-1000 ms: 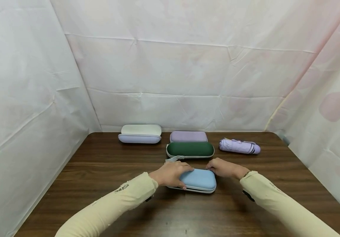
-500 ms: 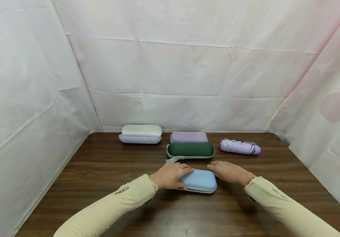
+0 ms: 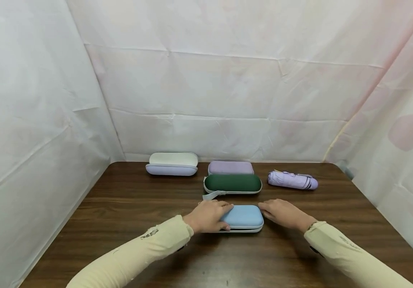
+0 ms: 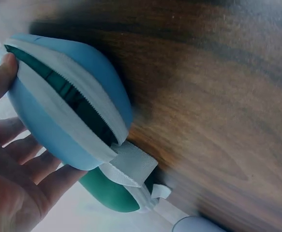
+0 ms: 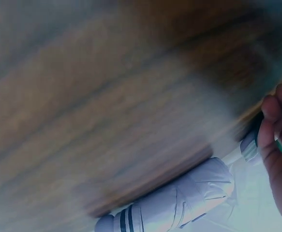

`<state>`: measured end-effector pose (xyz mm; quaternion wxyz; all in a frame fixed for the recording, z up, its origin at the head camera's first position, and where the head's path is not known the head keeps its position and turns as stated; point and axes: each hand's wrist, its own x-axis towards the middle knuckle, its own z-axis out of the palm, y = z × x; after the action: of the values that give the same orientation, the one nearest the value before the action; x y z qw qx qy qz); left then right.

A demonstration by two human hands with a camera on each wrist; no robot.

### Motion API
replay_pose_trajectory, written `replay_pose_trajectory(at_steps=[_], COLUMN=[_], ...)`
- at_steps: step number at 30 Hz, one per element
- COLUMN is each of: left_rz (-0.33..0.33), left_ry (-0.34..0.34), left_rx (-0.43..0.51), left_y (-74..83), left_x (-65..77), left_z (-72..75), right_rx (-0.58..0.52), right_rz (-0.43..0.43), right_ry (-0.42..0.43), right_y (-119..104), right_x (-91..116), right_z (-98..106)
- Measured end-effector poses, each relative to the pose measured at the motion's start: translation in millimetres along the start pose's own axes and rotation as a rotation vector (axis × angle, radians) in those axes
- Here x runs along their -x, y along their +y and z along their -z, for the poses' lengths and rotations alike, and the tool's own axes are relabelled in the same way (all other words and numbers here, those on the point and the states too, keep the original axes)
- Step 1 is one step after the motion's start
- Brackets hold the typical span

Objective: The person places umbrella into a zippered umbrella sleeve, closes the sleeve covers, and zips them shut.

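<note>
A light blue zippered hard case (image 3: 243, 216) lies on the table in front of me. My left hand (image 3: 209, 216) grips its left end, fingers over the top and thumb at the front seam. In the left wrist view the zipper (image 4: 93, 99) is parted along the blue case, showing a dark green inside and a grey fabric loop (image 4: 131, 164) at one end. My right hand (image 3: 282, 213) is at the case's far right corner. Its fingers (image 5: 271, 108) are bent and partly cut off in the right wrist view; whether they pinch a zipper pull is hidden.
Behind the blue case lie a dark green case (image 3: 233, 183) with a grey strap and a purple case (image 3: 230, 167). A pale lilac case (image 3: 172, 170) stands open at back left. A folded lilac umbrella (image 3: 292, 180) lies at back right. White sheeting (image 3: 206, 80) encloses the table.
My right hand has moved right and slightly nearer along the case's far right corner. The front gap of the blue case shows darker and wider. My left hand keeps its place.
</note>
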<state>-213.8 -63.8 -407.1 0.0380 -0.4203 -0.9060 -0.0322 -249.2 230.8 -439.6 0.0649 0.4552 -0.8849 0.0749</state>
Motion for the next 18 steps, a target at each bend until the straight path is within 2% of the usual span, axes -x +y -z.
replay_pose_trajectory(at_steps=[7, 13, 18], left_rz=[0.026, 0.064, 0.082], left_ry=[0.041, 0.036, 0.031], left_rx=[-0.005, -0.038, -0.028], left_y=[6.4, 8.7, 8.9], left_x=[0.5, 0.1, -1.8], left_z=[-7.6, -5.8, -4.1], right_rx=[0.096, 0.086, 0.067], right_rz=[-0.058, -0.108, -0.147], right_ry=[0.028, 0.015, 0.011], right_y=[-17.5, -37.3, -49.1], right_x=[18.5, 24.5, 26.0], right_z=[3.5, 8.3, 9.5])
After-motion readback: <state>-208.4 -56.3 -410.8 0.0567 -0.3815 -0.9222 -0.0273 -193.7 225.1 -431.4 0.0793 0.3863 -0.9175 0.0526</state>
